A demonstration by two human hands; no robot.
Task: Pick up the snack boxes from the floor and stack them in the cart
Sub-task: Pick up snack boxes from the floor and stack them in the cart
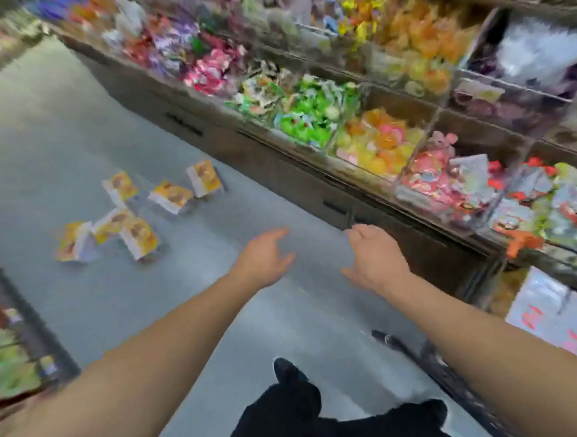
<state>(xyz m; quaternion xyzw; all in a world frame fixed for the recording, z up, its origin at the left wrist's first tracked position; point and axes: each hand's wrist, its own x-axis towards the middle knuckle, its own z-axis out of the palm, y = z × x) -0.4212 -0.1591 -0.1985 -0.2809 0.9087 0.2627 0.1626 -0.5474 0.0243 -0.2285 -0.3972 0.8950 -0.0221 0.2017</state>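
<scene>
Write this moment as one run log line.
left hand: open, empty | right hand: open, empty | yellow-and-white cardboard snack boxes: scattered on grey floor | cart: unclear

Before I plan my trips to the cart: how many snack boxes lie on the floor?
6, though blur may hide more. Three sit farther off; three cluster nearer.

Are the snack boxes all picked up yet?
Not yet. Nothing looks done: about six snack boxes lie scattered on the grey floor. In hand: nothing; the left hand and right hand are open and empty, stretched out over the floor. Left: picking up every box. No cart clearly shows in this blurry view.
</scene>
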